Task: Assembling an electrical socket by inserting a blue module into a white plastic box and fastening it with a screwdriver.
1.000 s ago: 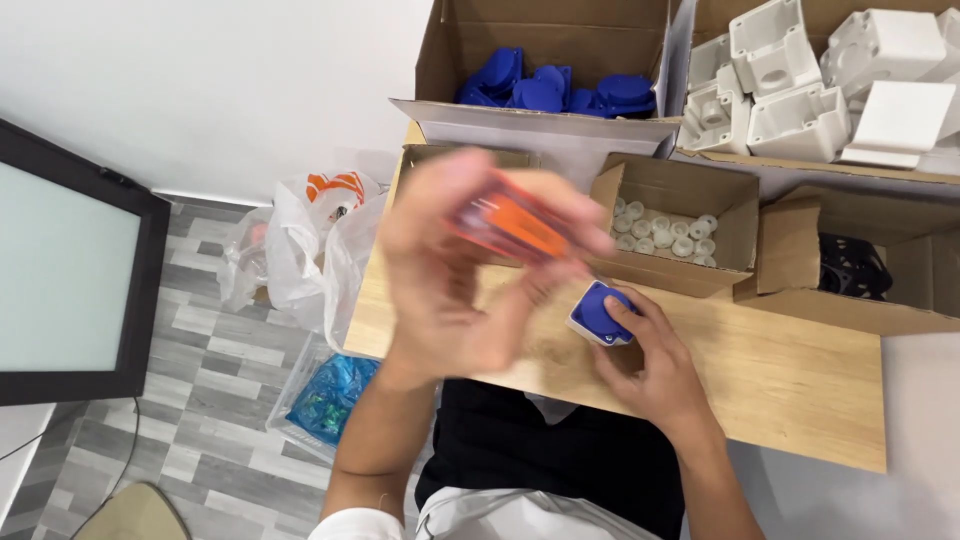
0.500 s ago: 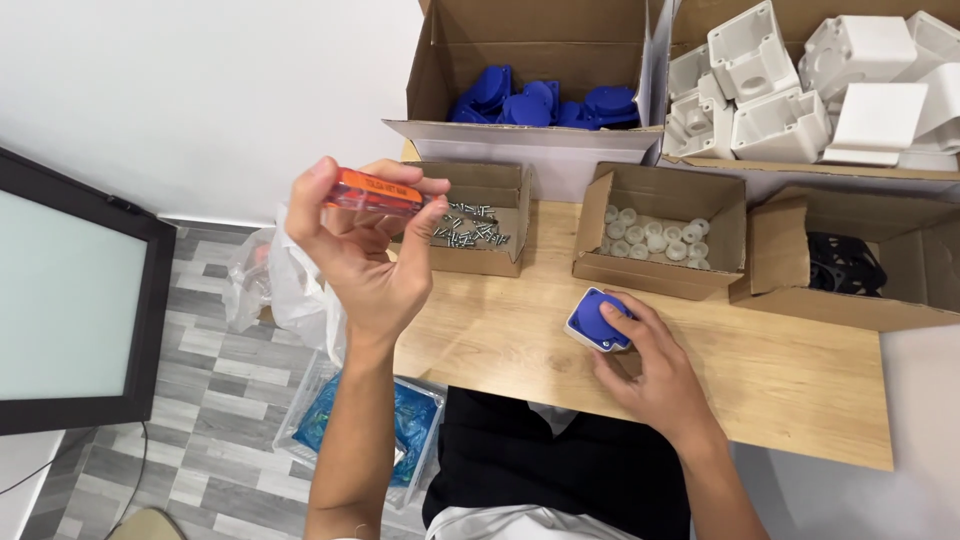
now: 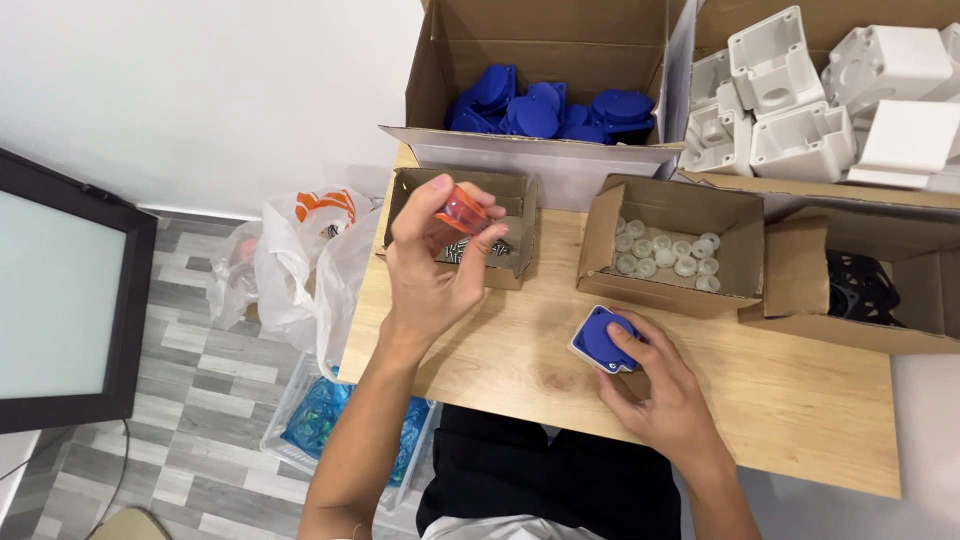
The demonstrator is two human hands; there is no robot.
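the left hand (image 3: pixel 432 262), left of centre in the frame, closes around an orange-handled tool (image 3: pixel 462 211) held over the small box of screws (image 3: pixel 508 262), seemingly to keep it near them. the right hand (image 3: pixel 655 385), lower centre, presses a blue-lidded white box (image 3: pixel 603 338) flat against the wooden table (image 3: pixel 800 400), fingers bearing on its top, steadying it.

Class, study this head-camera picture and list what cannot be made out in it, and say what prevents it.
- Orange-handled tool: its tip is hidden by the left hand.
- Small metal parts in the box: too small to identify.
- Blue-lidded part: its near edge is covered by the right hand.
- White housings: cut off by the top and right edges.
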